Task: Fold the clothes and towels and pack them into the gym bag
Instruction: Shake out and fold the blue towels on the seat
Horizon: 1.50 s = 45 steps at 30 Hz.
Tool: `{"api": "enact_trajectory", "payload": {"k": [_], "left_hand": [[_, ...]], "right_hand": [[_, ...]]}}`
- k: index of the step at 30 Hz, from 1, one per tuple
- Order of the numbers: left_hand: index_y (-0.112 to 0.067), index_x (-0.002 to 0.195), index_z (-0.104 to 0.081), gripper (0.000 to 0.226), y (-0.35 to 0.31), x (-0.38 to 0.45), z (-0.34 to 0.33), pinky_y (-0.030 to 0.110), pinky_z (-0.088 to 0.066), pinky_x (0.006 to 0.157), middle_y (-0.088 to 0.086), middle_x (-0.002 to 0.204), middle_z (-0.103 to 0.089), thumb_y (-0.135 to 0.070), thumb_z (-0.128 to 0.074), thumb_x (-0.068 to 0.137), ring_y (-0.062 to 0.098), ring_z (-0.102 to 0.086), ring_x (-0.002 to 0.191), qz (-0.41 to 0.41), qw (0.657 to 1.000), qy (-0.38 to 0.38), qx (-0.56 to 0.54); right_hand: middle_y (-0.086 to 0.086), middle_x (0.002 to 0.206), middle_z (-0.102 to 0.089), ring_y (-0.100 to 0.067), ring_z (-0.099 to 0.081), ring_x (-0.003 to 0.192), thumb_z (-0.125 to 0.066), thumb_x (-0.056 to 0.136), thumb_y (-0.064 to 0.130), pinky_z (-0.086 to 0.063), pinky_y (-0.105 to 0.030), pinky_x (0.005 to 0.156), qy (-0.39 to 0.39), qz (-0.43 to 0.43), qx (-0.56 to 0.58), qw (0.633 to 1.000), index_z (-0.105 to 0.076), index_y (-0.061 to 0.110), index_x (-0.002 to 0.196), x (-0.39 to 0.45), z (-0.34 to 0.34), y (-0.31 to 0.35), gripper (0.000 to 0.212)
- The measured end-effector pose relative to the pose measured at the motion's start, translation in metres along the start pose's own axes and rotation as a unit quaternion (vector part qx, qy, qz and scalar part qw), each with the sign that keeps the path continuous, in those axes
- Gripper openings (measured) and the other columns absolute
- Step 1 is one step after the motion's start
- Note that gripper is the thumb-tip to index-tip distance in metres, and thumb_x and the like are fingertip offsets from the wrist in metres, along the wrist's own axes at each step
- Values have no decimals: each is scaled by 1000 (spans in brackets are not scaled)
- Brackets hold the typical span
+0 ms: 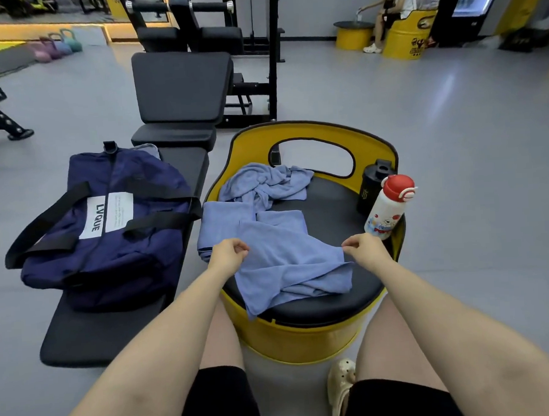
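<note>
Landmark: yellow drum seat (301,343), black cushion on top; all places given from it.
Left hand (226,254): over the seat's near-left edge; grip narrow, fingertips pinching the left corner of the near towel.
Right hand (364,249): over the seat's near-right edge; grip narrow, pinching the towel's right corner.
Near towel (289,267): blue, on the front of the cushion, top edge lifted between the two grips, lower part rumpled and trailing over the front rim.
Step in hand (judged): opening the first fold. Advice: draw the two corners apart until the edge is taut, shake the rumples out, then lay corner on corner.
Folded towel (223,223): blue, at the seat's left side, partly beneath the near towel.
Crumpled towel (265,183): blue, at the back of the cushion, unfolded.
Hazard: white bottle with red cap (389,206) and black shaker (372,188) stand at the seat's right edge, near the right hand; keep the sweep clear.
Gym bag (105,229): navy, left of the seat on the black bench (92,335); whether zipped, cannot tell.
</note>
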<state>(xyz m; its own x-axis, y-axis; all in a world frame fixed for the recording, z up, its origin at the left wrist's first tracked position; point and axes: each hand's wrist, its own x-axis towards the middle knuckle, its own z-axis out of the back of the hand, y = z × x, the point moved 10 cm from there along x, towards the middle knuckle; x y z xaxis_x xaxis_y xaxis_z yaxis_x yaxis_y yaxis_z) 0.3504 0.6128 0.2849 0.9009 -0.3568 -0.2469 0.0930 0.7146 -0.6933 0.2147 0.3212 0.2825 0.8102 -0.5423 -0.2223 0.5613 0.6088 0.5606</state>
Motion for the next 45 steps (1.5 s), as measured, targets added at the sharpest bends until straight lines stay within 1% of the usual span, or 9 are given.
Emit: {"api": "enact_trajectory", "payload": {"k": [13,18,21,26,29,32,36,40,45], "left_hand": [[-5,137,-45,43,12,72,3,39,-43,100,14,135,-52,-17,-52,96,32,-49,123,80,996,-30,-26],[-2,127,-54,37,21,97,-8,37,-43,97,16,126,-59,-18,-56,95,32,-52,119,105,991,-66,-54],[-3,118,-61,31,30,103,-9,39,-48,95,15,119,-63,-21,-60,92,33,-56,113,125,981,-84,-121],[-5,111,-65,29,33,111,-16,42,-51,90,19,115,-63,-24,-65,89,38,-59,106,149,966,-77,-196],[-7,98,-65,14,35,108,-17,35,-51,70,17,104,-62,-16,-67,87,29,-57,82,169,936,-83,-297],[-9,94,-60,5,31,101,-11,26,-43,58,12,96,-57,-10,-61,90,23,-53,85,179,902,-75,-385],[-16,113,-58,21,16,87,-1,20,-42,65,1,92,-60,-12,-57,93,11,-56,78,145,881,-45,-449],[-12,128,-55,33,6,72,22,25,-41,86,6,118,-59,-14,-53,95,18,-56,104,96,878,-62,-465],[-14,121,-56,25,-17,51,48,23,-49,77,4,112,-61,-13,-54,96,14,-61,94,7,843,-83,-531]], "right_hand": [[-13,120,-63,-28,-59,105,-57,94,22,-46,-31,79,48,-114,-33,992,-63,6,118,59,-30,-27,29],[-14,125,-56,-26,-53,97,-51,96,29,-40,-27,73,96,-160,-71,980,-52,4,126,77,-56,-41,38],[-15,127,-55,-28,-54,105,-52,96,27,-47,-31,85,110,-176,-21,978,-50,3,127,84,-70,-41,40],[-17,127,-57,-33,-54,116,-62,91,19,-48,-36,93,15,-206,94,974,-58,1,123,97,-59,-40,36],[-19,117,-62,-35,-60,105,-70,85,18,-51,-40,92,-53,-218,179,958,-69,4,100,99,-47,-44,20],[-19,109,-67,-30,-59,88,-74,82,16,-51,-37,84,-71,-191,203,958,-67,10,77,101,-32,-37,11],[-16,111,-66,-25,-52,85,-70,85,13,-48,-35,77,-60,-143,159,975,-70,4,104,98,-12,-23,21],[-12,103,-67,-23,-53,86,-64,89,12,-46,-33,77,-115,-103,184,971,-71,6,101,84,18,-16,16],[-8,107,-67,-22,-58,98,-57,94,13,-42,-29,81,-218,-7,257,942,-70,10,103,49,68,11,17]]}}
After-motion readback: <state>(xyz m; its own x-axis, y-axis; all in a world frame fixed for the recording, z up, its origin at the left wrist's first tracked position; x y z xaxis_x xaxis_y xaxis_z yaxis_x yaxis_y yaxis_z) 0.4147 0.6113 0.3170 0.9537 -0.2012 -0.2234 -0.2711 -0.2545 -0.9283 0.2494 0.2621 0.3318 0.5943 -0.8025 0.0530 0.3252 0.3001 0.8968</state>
